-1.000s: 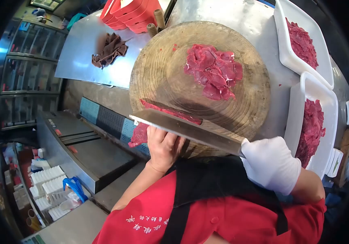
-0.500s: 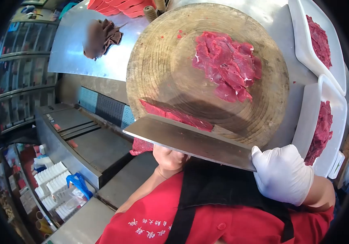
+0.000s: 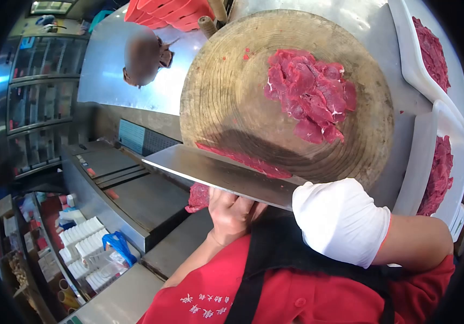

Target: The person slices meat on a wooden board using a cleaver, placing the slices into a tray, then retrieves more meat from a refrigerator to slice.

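Note:
My right hand [image 3: 341, 221], in a white glove, is closed round the handle end of a wide cleaver [image 3: 218, 174]. The blade lies across the near edge of a round wooden chopping block [image 3: 207, 102]. Beyond the blade shows a strip of raw red meat [image 3: 245, 160], and another part of the meat [image 3: 198, 198] sticks out on the near side, at the left. My left hand [image 3: 231, 213], bare, has its fingers curled against the meat behind the blade, which partly hides them. A pile of thin meat slices [image 3: 310, 97] lies on the far right of the block.
Two white trays [image 3: 424, 156] of red meat stand at the right. A brown crumpled cloth [image 3: 165, 54] lies on the metal table [image 3: 102, 81]. Red stacked trays [image 3: 169, 12] are at the back. Left and below are a dark-topped metal counter [image 3: 145, 197] and shelves with white containers [image 3: 83, 237].
My right hand and the cleaver have slid left across the meat. My left hand stays at the meat. The whole view has shifted slightly.

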